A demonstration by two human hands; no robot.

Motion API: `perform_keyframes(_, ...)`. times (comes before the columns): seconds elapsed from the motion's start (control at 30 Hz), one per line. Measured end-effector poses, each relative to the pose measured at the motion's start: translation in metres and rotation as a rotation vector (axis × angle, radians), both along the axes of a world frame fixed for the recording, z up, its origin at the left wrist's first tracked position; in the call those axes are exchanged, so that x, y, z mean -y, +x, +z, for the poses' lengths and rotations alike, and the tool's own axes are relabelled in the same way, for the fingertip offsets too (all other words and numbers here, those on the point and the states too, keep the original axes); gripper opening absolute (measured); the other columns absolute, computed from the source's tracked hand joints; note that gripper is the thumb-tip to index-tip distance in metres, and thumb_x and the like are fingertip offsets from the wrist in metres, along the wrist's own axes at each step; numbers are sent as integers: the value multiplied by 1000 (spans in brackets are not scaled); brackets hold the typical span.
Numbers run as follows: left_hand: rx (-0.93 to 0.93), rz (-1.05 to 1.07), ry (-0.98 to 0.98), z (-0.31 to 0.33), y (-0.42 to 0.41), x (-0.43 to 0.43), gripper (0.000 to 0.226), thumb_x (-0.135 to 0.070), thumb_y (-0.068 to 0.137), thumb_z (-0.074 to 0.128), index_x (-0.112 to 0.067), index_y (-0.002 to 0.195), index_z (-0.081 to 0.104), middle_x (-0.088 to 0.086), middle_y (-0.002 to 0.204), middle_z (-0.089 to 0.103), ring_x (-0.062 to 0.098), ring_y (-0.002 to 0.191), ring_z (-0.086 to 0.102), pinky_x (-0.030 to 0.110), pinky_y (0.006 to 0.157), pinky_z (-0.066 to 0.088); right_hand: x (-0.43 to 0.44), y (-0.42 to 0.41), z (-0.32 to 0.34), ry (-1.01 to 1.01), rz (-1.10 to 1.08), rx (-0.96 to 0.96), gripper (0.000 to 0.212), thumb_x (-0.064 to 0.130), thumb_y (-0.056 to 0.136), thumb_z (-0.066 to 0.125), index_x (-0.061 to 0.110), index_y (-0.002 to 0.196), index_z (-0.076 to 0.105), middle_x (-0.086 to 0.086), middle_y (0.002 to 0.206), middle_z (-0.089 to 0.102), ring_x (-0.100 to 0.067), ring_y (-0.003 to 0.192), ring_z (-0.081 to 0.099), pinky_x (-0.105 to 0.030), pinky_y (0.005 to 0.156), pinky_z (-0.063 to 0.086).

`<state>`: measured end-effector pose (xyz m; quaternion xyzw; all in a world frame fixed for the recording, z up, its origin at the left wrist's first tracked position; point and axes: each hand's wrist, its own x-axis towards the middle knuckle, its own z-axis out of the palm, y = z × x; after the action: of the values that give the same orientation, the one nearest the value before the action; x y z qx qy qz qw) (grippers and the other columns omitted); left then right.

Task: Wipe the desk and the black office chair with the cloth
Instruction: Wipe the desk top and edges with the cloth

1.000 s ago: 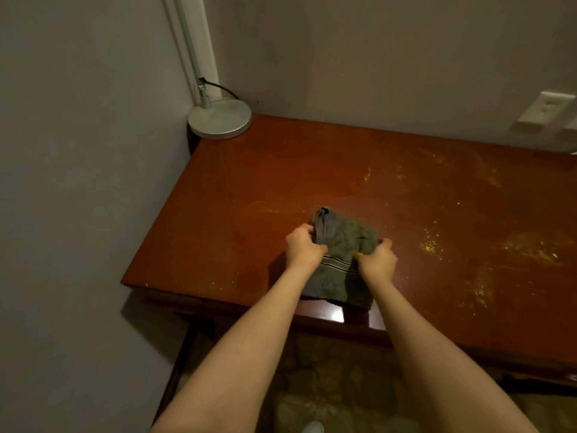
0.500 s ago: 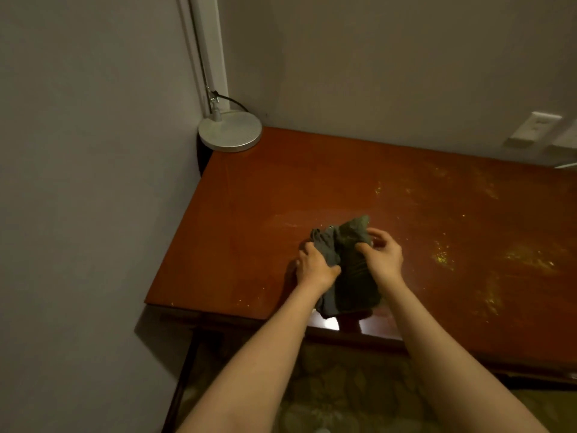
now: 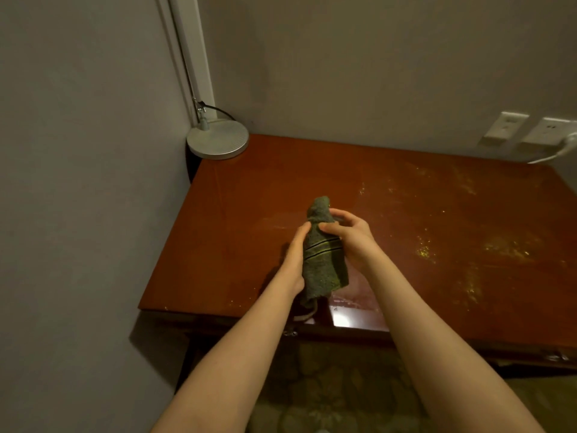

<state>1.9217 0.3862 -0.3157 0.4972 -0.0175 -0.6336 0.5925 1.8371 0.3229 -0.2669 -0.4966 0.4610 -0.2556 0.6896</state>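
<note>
Head view: cloth point(image 3: 324, 260) bunched lengthwise, long axis running away from the person, held over the front of the surface point(image 3: 406, 214), left hand point(image 3: 295, 260) gripping its left flank, right hand point(image 3: 352, 242) pinching its far end; yellowish specks point(image 3: 424, 250) lie rightward, nearer the right hand.

Both forearms bare, entering from 7 and 5 o'clock and converging just below frame centre. Left grip point(image 3: 295, 260) sits at 9 o'clock of the cloth point(image 3: 324, 267), palm against it, thumb laid up its edge, the rest hidden behind. Right grip point(image 3: 351, 240) is at 3 o'clock, slightly higher, thumb pressed across the front, fingers point(image 3: 343, 216) curled over the back. Both wrists near straight.
</note>
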Motion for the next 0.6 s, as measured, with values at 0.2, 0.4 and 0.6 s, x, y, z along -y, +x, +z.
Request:
perform_keyframes(0.2, -151, 112, -133, 2, 12, -12, 43, -49, 91, 45, -11, 100, 65, 11, 81, 71, 28, 83, 63, 37, 77, 50, 2, -2, 7, -170, 164, -95, 40, 7, 86, 65, 15, 123, 54, 0, 101, 59, -18, 90, 62, -32, 76, 52)
perform_keyframes(0.4, -213, 227, -113, -10, 30, -24, 45, -50, 89, 47, -10, 103, 63, 14, 90, 68, 31, 89, 63, 41, 81, 50, 12, -2, -18, -18, -315, -196, 26, 4, 97, 42, 4, 118, 57, 0, 76, 53, -11, 60, 47, -22, 51, 36)
perform_keyframes(0.6, -240, 248, -93, -19, 45, -33, 56, -59, 86, 46, -12, 111, 61, 16, 104, 64, 32, 100, 60, 46, 97, 44, -21, 7, -30, 425, 6, 50, 39, 42, 98, 39, 11, 102, 61, -9, 89, 64, -23, 77, 60, -31, 66, 45)
